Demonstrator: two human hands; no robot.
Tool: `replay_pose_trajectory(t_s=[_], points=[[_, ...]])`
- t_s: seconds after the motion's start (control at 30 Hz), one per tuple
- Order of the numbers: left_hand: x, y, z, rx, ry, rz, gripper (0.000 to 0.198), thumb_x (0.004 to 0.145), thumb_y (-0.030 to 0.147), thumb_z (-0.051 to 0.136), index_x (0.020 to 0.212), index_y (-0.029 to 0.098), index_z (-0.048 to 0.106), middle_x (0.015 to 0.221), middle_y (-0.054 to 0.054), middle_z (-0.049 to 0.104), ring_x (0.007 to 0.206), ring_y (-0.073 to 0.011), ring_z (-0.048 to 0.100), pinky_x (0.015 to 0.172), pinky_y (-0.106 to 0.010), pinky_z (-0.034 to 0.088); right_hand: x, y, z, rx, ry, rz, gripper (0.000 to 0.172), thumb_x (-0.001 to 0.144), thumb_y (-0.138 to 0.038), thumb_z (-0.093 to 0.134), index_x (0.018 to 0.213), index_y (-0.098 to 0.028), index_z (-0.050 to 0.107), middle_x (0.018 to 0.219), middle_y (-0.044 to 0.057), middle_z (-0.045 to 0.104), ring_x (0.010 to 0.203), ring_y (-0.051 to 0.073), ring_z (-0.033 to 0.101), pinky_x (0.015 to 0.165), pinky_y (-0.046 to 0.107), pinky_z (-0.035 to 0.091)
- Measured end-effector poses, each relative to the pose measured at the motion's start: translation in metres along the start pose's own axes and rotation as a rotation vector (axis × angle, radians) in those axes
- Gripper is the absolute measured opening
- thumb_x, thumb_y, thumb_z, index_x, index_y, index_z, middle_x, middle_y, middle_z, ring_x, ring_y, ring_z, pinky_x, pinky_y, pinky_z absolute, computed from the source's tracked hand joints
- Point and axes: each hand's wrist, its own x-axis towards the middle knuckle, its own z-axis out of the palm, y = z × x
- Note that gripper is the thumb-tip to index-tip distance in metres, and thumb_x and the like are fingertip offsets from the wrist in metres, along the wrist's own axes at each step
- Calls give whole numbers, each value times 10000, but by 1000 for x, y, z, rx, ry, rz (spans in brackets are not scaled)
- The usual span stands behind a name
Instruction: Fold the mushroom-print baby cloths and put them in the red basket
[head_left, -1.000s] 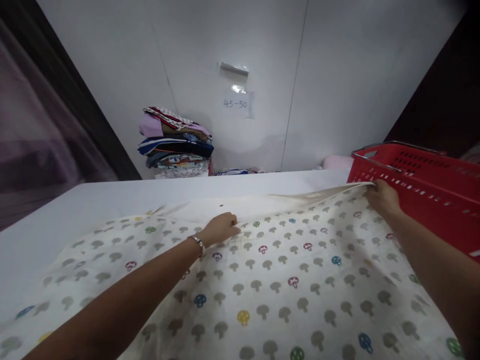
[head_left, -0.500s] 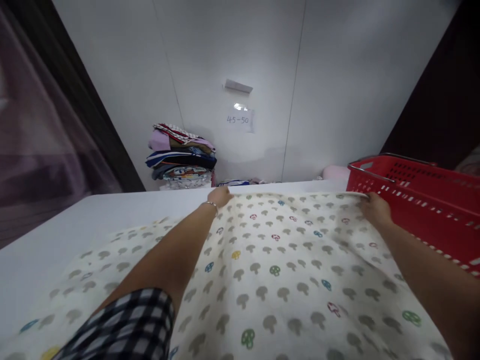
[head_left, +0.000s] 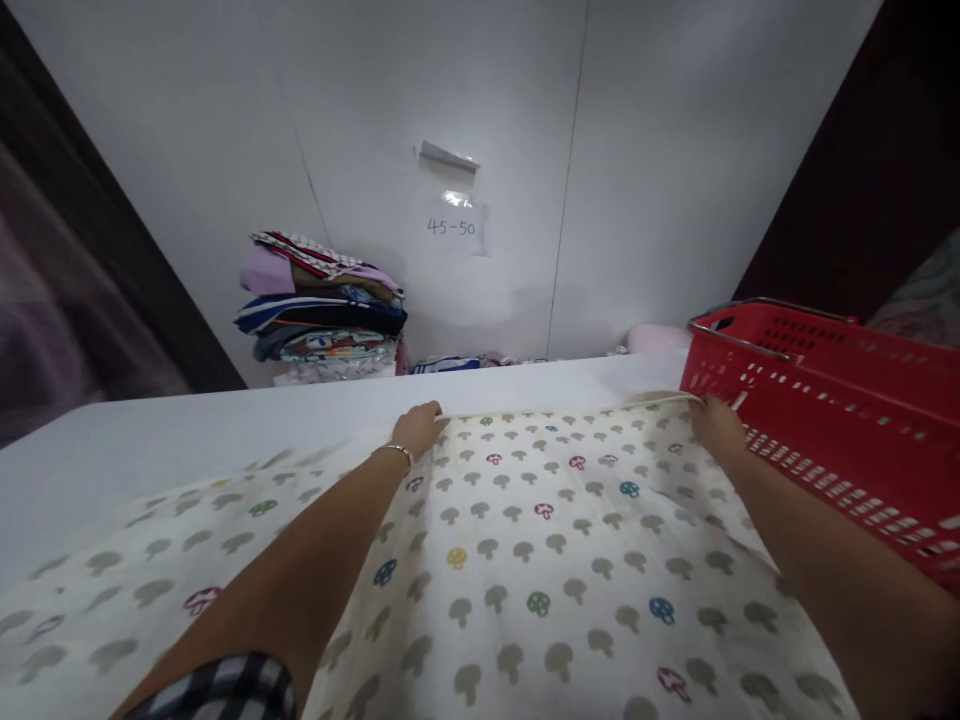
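A cream cloth printed with small mushrooms (head_left: 540,540) lies spread over a white table (head_left: 150,440). My left hand (head_left: 418,428) grips the cloth's far edge near the middle, fingers curled over it; a thin bracelet sits on that wrist. My right hand (head_left: 716,425) pinches the far right corner of the cloth, right beside the red basket (head_left: 825,400). Both arms reach forward over the fabric. A checked sleeve shows at the bottom left.
The red plastic basket with a metal handle stands on the table's right side. A pile of folded clothes (head_left: 322,310) sits against the white wall behind the table. A label reading 45-50 (head_left: 452,227) hangs on the wall. A pink item (head_left: 652,338) lies behind the basket.
My left hand moved from the middle of the cloth to its far edge and took hold. The far edge now lies flatter and straighter across the table. The right hand kept its corner.
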Motion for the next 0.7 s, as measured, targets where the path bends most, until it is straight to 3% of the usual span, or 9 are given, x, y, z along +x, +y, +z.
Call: replay_pose_trajectory(t_s=[0.2,0.3,0.47,0.6,0.7], points=[[11,-1,0,6,-106,41,460,784,473,450,1105,168,573,1165,-136,608,1062,-293,561,874,-372,407,7,-19,2,40,74,-72,385,909,-380,329,1091,-146,574,927,136,652,857,234,601,704,293,400],[16,-3,-11,-57,-128,41,449,714,483,488,1001,155,597,1139,-130,614,1059,-289,558,840,-326,421,11,-23,-4,19,97,-59,396,913,-391,316,1093,-152,576,915,142,654,849,241,604,707,304,403],[10,-9,-49,-293,-164,87,376,642,544,524,777,194,550,786,-34,634,765,-211,589,622,-263,422,6,-18,-27,14,134,-48,426,912,-427,293,1134,-167,548,895,136,650,813,246,600,688,316,399],[-16,-20,-86,-445,-192,97,418,621,594,564,795,214,589,770,9,643,740,-171,576,628,-223,419,-3,-8,-61,117,206,-83,389,894,-432,324,1094,-192,556,838,89,642,765,223,583,675,298,395],[-44,-33,-111,-456,-224,100,405,657,596,563,744,203,609,701,50,616,709,-129,541,626,-186,394,-8,2,-93,243,331,-106,314,867,-394,380,1008,-188,571,824,70,625,751,202,558,656,274,383]])
